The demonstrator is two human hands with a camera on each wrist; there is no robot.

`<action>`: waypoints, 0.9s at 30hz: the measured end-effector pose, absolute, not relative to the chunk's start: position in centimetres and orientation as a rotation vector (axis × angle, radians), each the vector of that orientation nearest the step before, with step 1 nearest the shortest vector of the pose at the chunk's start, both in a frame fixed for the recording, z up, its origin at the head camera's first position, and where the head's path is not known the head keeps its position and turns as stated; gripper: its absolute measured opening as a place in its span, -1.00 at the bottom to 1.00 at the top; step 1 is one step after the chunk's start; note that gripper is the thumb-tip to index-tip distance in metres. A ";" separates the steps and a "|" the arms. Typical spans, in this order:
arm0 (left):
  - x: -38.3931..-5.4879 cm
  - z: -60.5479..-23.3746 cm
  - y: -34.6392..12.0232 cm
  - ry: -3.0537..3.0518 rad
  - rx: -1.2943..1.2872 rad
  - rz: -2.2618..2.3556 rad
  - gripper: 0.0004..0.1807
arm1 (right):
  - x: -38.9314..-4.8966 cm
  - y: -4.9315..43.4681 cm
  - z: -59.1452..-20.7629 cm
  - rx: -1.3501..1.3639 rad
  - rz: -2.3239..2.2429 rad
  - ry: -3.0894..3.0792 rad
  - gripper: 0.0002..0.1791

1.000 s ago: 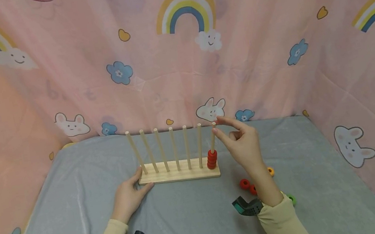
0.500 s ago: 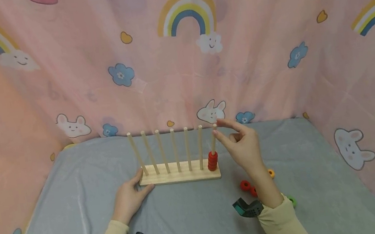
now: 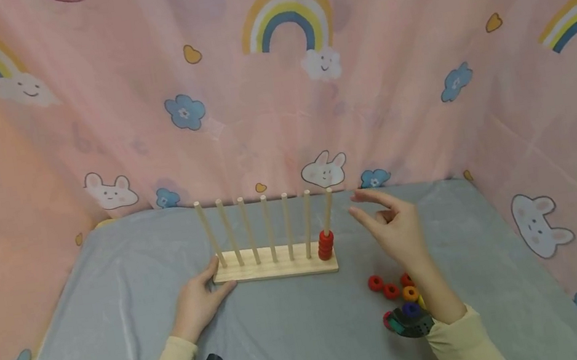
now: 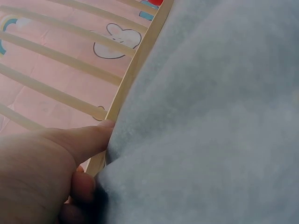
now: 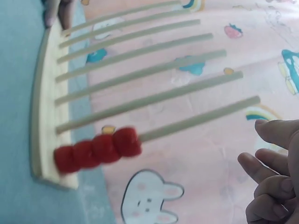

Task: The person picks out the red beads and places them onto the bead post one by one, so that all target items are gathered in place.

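Observation:
A wooden peg rack [image 3: 274, 269] stands on the cloth with a row of upright pegs. Several red beads [image 3: 325, 245] are stacked at the foot of its rightmost peg. My left hand [image 3: 195, 303] grips the left end of the base, thumb along the front edge and fingers behind; the left wrist view shows the thumb [image 4: 88, 140] pressed on the wood. To the right of the rack, my right hand [image 3: 399, 229] is raised, its thumb and index finger apart with nothing between them. In the right wrist view its fingertips are just off the beaded peg's tip.
Loose beads lie on the grey cloth [image 3: 290, 341] below my right forearm: red beads [image 3: 375, 283], an orange bead [image 3: 410, 294] and a blue bead [image 3: 411, 309], partly hidden by the wrist camera [image 3: 413, 324]. A pink printed curtain [image 3: 259, 134] surrounds the table.
My right hand has moved right, away from the top of the rightmost peg, and its arm now uncovers more of the loose beads. The left hand stays on the base.

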State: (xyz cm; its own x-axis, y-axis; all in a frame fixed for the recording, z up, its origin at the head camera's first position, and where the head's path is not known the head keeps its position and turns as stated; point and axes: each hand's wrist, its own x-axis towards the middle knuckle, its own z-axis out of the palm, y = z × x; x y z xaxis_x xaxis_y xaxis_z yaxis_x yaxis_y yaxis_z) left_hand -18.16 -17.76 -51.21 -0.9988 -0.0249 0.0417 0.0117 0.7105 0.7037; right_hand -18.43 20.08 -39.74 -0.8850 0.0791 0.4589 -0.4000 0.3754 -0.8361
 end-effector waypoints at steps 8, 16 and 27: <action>-18.2 -50.9 -17.8 -2.861 0.004 -1.179 -0.16 | -16.5 23.8 -41.6 0.191 1.472 -2.353 -0.68; -18.5 -50.7 -17.9 -2.852 -0.012 -1.165 -0.17 | -15.0 25.5 -44.4 0.274 1.319 -2.507 -0.72; -18.3 -51.0 -17.7 -2.843 -0.016 -1.141 -0.17 | -13.5 25.4 -47.1 0.085 1.055 -2.940 -0.57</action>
